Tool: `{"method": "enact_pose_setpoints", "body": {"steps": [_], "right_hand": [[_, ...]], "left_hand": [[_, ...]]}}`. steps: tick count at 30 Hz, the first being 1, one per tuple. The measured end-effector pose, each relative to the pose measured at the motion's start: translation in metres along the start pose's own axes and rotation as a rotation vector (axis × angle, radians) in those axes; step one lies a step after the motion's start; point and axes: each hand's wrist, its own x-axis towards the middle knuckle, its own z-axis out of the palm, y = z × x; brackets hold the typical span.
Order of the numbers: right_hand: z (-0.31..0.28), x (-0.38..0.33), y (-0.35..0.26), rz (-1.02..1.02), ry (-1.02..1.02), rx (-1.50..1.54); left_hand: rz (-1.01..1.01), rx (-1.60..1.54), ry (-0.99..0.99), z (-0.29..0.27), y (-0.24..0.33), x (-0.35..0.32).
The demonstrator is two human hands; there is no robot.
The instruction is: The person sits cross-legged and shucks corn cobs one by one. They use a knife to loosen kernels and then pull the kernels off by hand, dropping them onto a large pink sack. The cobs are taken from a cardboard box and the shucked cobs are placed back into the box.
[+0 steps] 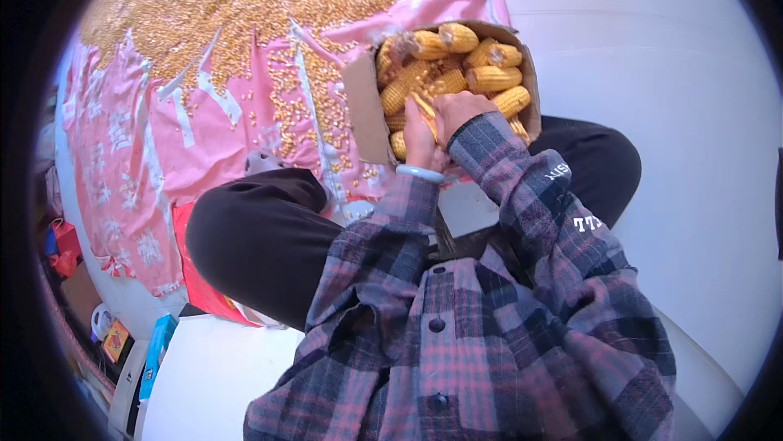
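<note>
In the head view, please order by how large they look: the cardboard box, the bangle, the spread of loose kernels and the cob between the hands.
1. Spread of loose kernels
2. Cardboard box
3. Bangle and cob: not ranked; fingers cover part of the cob.

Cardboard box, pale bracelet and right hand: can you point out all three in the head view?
Cardboard box [366,108]: head view, on its bare left side.
Pale bracelet [420,174]: head view, on the middle of the band.
Right hand [462,109]: head view, on the back of the hand.
</note>
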Motion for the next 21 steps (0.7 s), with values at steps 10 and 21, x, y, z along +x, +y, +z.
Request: {"method": "enact_pose_setpoints", "body": {"steps": [10,21], "right_hand": [[-0.004,-0.097,0.041,-0.038,0.421,0.318],[-0.011,-0.150,0.029,-0.077,0.421,0.268]], "left_hand": [[-0.066,-0.073,-0.085,0.008,0.012,-0.018],[-0.154,-0.136,-0.093,-0.002,0.014,-0.008]]}}
